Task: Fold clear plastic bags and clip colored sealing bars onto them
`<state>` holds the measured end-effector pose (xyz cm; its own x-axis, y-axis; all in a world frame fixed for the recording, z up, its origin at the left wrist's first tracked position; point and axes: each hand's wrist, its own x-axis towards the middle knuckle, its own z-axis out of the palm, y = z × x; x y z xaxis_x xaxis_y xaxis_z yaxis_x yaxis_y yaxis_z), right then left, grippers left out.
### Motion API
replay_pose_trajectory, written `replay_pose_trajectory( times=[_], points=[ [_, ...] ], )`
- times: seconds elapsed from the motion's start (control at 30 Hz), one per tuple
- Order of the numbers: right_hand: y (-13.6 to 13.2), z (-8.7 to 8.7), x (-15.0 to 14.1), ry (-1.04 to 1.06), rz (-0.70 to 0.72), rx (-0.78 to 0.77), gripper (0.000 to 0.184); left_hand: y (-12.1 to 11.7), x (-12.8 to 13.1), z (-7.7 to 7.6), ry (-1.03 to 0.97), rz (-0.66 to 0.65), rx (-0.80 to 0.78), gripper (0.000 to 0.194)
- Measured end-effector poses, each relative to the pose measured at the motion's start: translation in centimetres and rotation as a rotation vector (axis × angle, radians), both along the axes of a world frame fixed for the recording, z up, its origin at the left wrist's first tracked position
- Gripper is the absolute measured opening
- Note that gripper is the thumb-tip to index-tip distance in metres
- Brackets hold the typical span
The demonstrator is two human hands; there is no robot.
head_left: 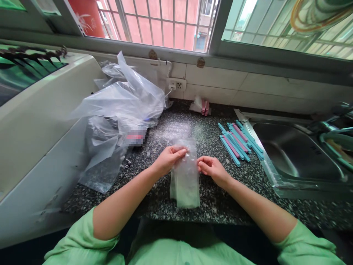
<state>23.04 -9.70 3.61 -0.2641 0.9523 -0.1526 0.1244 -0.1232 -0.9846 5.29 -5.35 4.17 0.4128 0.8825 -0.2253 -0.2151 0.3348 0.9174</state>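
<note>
- Pinching the clear plastic (188,186), the left grip (169,159) was clamped near its top.
- It seemed light, limp, slippery.
- Its edge beside the right grip (211,168), whose closure I couldn't tell, suited pinching.

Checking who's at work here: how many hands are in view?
2: the left hand pinches the clear plastic; the right hand is at its right edge, contact unclear.

Tally, counter (154,200)
Two hands (170,158), one sink (295,154), three pink strips (239,132) counted; overlapped blue strips (231,154) not countable.
</note>
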Motion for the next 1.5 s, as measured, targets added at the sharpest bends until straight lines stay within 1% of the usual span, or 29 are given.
replay_pose_trajectory(
  times=[0.1, 0.17, 0.23, 0.27, 0.33, 0.4, 0.5, 0.57, 0.63, 0.7, 0.8, 0.93, 1.03, 1.1, 1.13, 1.2, 1.23, 1.27, 1.3, 1.33, 1.4, 1.5],
  points=[
    [0.2, -0.2, 0.1, -0.023, -0.033, 0.063, 0.029, -0.7, 0.6, -0.2, 0.082, -0.053, 0.095, 0.038],
    [0.3, -0.4, 0.2, -0.057, -0.098, 0.132, 0.027, -0.9, 0.7, -0.3, 0.143, -0.076, 0.156, 0.042],
    [0.4, -0.5, 0.5, -0.083, -0.188, 0.196, 0.026, -0.8, 0.6, -0.6, 0.187, -0.152, 0.173, 0.044],
    [0.5, -0.5, 0.7, -0.092, -0.230, 0.222, 0.025, -0.8, 0.5, -0.7, 0.205, -0.206, 0.165, 0.042],
    [0.7, -0.6, 1.1, -0.110, -0.281, 0.260, 0.024, -0.7, 0.5, -0.9, 0.244, -0.294, 0.142, 0.032],
    [0.9, -0.6, 1.3, -0.128, -0.293, 0.281, 0.023, -0.8, 0.5, -1.0, 0.288, -0.316, 0.147, 0.027],
    [0.8, -0.8, 1.3, -0.139, -0.258, 0.285, 0.022, -0.7, 0.5, -1.0, 0.318, -0.268, 0.237, 0.025],
    [0.7, -0.9, 1.1, -0.140, -0.215, 0.267, 0.022, -0.5, 0.5, -0.9, 0.291, -0.181, 0.306, 0.025],
    [0.6, -1.0, 0.9, -0.145, -0.164, 0.241, 0.023, -0.3, 0.5, -1.1, 0.254, -0.077, 0.327, 0.029],
    [0.5, -1.1, 0.9, -0.157, -0.117, 0.217, 0.023, -0.1, 0.5, -1.3, 0.238, -0.011, 0.316, 0.030],
    [0.4, -1.3, 0.8, -0.198, -0.081, 0.225, 0.023, -0.1, 0.6, -1.7, 0.235, 0.020, 0.307, 0.030],
    [0.2, -1.5, 0.6, -0.315, -0.042, 0.301, 0.023, -0.2, 0.8, -1.9, 0.214, 0.022, 0.303, 0.031],
    [0.6, -1.0, 1.4, -0.394, -0.018, 0.351, 0.021, -0.3, 0.8, -1.9, 0.261, 0.019, 0.328, 0.028],
    [1.7, -0.3, 3.1, -0.482, -0.073, 0.422, 0.020, -0.2, 0.7, -1.9, 0.288, 0.029, 0.332, 0.029],
    [2.4, 0.1, 4.4, -0.551, -0.153, 0.473, 0.021, -0.2, 0.7, -2.0, 0.292, 0.037, 0.329, 0.029],
    [4.0, 0.8, 7.6, -0.753, -0.399, 0.540, 0.022, -0.2, 0.7, -2.1, 0.287, 0.051, 0.320, 0.028],
    [4.8, 1.2, 9.3, -0.877, -0.527, 0.527, 0.023, -0.2, 0.7, -2.1, 0.280, 0.056, 0.315, 0.028],
    [5.5, 1.4, 11.0, -0.998, -0.661, 0.483, 0.024, -0.2, 0.7, -2.2, 0.271, 0.057, 0.309, 0.029],
    [6.1, 1.5, 12.5, -1.099, -0.756, 0.421, 0.025, -0.2, 0.8, -2.2, 0.264, 0.056, 0.301, 0.029],
    [6.5, 1.5, 13.7, -1.174, -0.804, 0.357, 0.027, -0.2, 0.8, -2.2, 0.259, 0.053, 0.293, 0.030],
    [7.0, 1.2, 15.2, -1.261, -0.832, 0.247, 0.031, -0.2, 0.7, -2.0, 0.254, 0.048, 0.282, 0.033],
    [7.3, 0.6, 15.6, -1.317, -0.804, 0.165, 0.036, -0.1, 0.7, -1.8, 0.250, 0.053, 0.272, 0.036]
  ],
)
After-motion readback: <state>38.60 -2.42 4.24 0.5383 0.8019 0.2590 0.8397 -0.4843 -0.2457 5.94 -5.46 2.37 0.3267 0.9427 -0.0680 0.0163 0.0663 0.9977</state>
